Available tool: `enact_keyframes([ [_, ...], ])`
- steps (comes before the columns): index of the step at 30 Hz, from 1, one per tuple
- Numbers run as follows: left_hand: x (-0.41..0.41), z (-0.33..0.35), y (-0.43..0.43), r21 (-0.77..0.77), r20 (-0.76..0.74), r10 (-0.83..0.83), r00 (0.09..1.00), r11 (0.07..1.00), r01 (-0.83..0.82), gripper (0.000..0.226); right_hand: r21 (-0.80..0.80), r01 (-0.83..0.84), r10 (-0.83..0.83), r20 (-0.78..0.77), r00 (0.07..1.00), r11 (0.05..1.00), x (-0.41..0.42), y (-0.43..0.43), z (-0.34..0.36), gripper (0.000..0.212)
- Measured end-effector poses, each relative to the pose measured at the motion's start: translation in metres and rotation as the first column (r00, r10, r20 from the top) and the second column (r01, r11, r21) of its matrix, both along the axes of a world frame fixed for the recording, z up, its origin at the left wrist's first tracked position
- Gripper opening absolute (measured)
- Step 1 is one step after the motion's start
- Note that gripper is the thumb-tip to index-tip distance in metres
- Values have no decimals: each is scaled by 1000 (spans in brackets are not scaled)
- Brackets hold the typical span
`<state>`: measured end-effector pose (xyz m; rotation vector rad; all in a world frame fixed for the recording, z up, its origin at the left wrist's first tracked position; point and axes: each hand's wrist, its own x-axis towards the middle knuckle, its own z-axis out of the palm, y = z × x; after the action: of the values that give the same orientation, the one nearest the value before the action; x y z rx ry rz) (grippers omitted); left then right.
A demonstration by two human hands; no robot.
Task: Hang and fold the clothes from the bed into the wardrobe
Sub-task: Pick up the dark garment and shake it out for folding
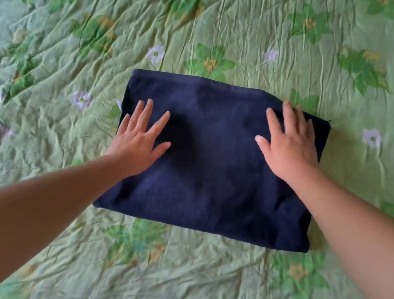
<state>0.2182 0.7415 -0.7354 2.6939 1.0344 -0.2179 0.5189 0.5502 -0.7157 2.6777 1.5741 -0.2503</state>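
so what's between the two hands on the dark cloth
Only bare navy cloth: the left hand and right hand lie flat on it, nothing else between them, in the head view.

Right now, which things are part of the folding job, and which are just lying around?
Part of the job:
- folded navy garment
- left hand, flat on the garment
- right hand, flat on the garment

Just there:
- green floral bedsheet, crumpled, under the garment

A crumpled green sheet point(45, 75) printed with leaves and pale flowers spreads everywhere.
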Motion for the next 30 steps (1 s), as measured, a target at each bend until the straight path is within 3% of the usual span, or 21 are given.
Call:
enact_keyframes([
  [3, 17, -12, 11, 41, -60, -71, 996, 996, 73, 71, -105, -209, 211, 12, 977, 972, 2, 14, -13, 76],
  [5, 14, -22, 12, 9, -112, -66, 992, 998, 67, 71, -126, -116, 112, -35, 993, 985, 7, 10, -21, 73],
  [8, 5, -29, 12, -20, -106, -26, 994, 1000, 24, 71, 150, 122, -133, 62, 989, 981, 32, 11, -18, 56],
  [10, 3, -29, 13, -34, -100, -33, 994, 999, 29, 71, 109, 234, -236, 12, 972, 966, 51, 22, -9, 53],
  [14, 5, -22, 10, -52, -86, -21, 996, 999, 16, 72, -42, 96, -91, 111, 990, 995, 71, 32, 9, 37],
  [16, 1, -16, 4, -51, -63, 50, 997, 997, -53, 74, -46, 151, -138, 212, 967, 987, 67, 36, 18, 40],
  [18, -11, -11, -7, -63, -61, 191, 980, 979, -194, 76, 11, 57, -58, 235, 970, 998, 43, 45, 23, 47],
  [19, -20, -8, -14, -78, -68, 270, 961, 958, -275, 77, 26, -72, 65, 194, 979, 997, 26, 52, 23, 52],
  [21, -40, -1, -29, -114, -68, 398, 915, 908, -403, 81, -113, -265, 266, -10, 964, 958, -14, 65, 18, 66],
  [23, -61, 8, -43, -159, -27, 487, 873, 860, -485, 85, -350, -305, 275, -135, 952, 886, -47, 79, 9, 74],
  [25, -80, 12, -51, -253, 63, 586, 808, 792, -555, 86, -465, -230, 216, -84, 973, 855, -69, 100, 8, 73],
  [27, -94, 14, -53, -389, 76, 720, 689, 658, -645, 81, -384, -200, 224, 18, 974, 901, -97, 132, 19, 53],
  [29, -104, 16, -53, -520, 32, 809, 586, 515, -682, 68, -274, -377, 404, 47, 913, 885, -130, 166, 27, 45],
  [30, -108, 16, -53, -575, 12, 827, 562, 466, -673, 60, -256, -489, 513, 32, 858, 834, -148, 181, 30, 54],
])
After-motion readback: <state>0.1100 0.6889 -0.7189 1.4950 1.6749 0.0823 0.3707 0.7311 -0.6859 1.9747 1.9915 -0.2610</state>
